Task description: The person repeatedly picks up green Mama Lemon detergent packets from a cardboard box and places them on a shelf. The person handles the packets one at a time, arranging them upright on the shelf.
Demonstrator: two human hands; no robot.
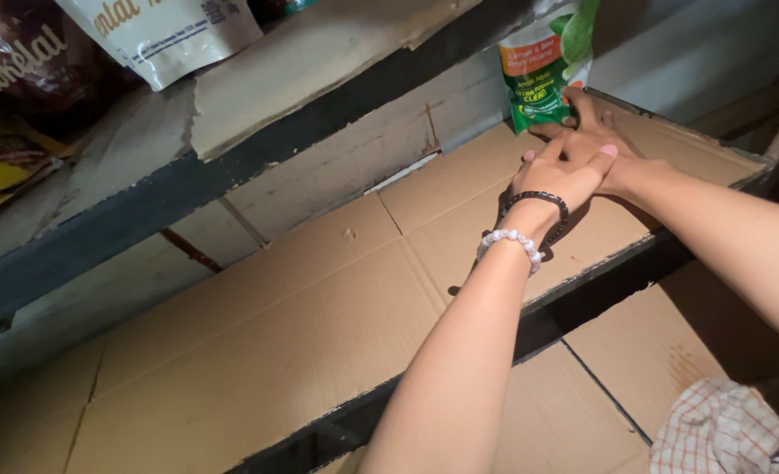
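Two bare hands are reaching onto a cardboard-lined shelf, meeting at its far right end. The right hand is lying nearly flat on the cardboard, its grip open, with the fingertips touching the lower edge of a green pouch; it is not closing around anything. The left hand, wearing a black bracelet and a white bead bracelet, is resting partly over the right hand, fingers loosely curled; whether it is gripping anything cannot be told. The pouch is standing upright against the back wall, its long axis roughly vertical, directly beyond the right fingertips and farther from the left hand, so the right hand is the nearer one. Above, an upper shelf is carrying a white pouch and a brown pouch, well apart from both hands.
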